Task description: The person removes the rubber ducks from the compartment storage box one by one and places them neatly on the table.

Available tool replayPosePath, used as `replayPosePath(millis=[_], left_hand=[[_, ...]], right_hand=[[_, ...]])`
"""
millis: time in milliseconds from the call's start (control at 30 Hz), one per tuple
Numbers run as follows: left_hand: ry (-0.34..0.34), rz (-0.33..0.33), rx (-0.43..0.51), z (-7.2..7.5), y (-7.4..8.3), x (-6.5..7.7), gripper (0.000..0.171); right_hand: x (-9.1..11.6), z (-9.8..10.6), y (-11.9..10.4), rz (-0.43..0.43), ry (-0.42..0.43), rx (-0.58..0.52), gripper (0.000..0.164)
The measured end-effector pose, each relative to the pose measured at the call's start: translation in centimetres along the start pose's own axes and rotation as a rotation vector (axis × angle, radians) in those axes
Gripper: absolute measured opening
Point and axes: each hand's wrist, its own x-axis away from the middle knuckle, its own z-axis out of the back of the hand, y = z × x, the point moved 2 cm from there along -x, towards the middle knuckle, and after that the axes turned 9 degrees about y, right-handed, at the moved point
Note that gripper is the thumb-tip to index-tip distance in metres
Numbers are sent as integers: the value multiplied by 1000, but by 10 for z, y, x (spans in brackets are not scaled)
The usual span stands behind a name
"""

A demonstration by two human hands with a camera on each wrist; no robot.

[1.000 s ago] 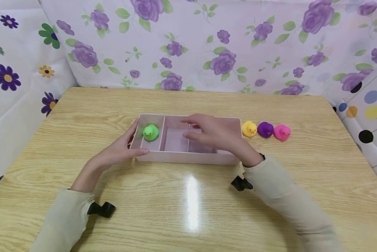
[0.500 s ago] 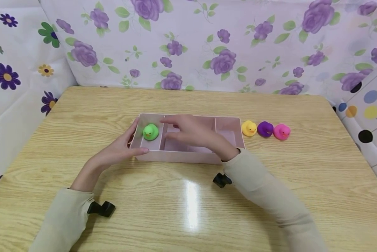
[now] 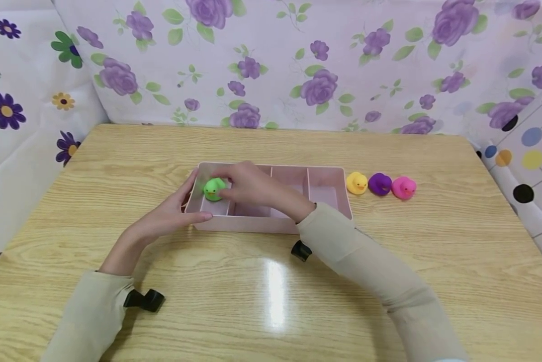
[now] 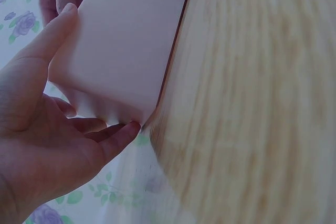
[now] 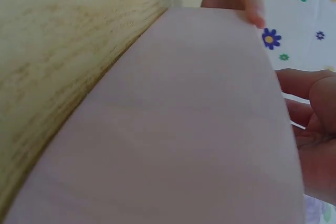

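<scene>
A pale pink divided box (image 3: 271,224) lies lengthwise on the table in the head view. My left hand (image 3: 162,216) grips its left end, thumb at the front rim and fingers along the end wall; the left wrist view shows those fingers (image 4: 123,139) against the wall. In the leftmost compartment sits a green rubber duck (image 3: 212,191). My right hand (image 3: 257,188) reaches over the box, with thumb and forefinger around the duck's right side and back. In the right wrist view, the box wall hides the duck.
Yellow (image 3: 357,183), purple (image 3: 380,184) and pink (image 3: 404,187) rubber ducks stand in a row just right of the box on the wooden table (image 3: 216,281). Flowered cloth (image 3: 271,60) hangs behind the table. Thin dividers (image 3: 308,183) split the box.
My right hand has moved left across the box, from above the middle compartments to the green duck, and its fingers have come around it. The left hand keeps its grip.
</scene>
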Motion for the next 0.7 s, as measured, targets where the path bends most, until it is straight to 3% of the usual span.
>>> replayPosePath(millis=[233, 467, 567, 700], left_hand=[[-8, -4, -11, 0, 1, 1, 98], [-5, 2, -27, 1, 0, 1, 99], [-3, 6, -25, 1, 0, 1, 99], [-1, 10, -27, 1, 0, 0, 99]], right_hand=[[-19, -1, -3, -12, -63, 62, 9], [-35, -4, -2, -29, -81, 108, 9], [-38, -7, 0, -61, -72, 105, 17], [-42, -11, 2, -92, -47, 116, 14]])
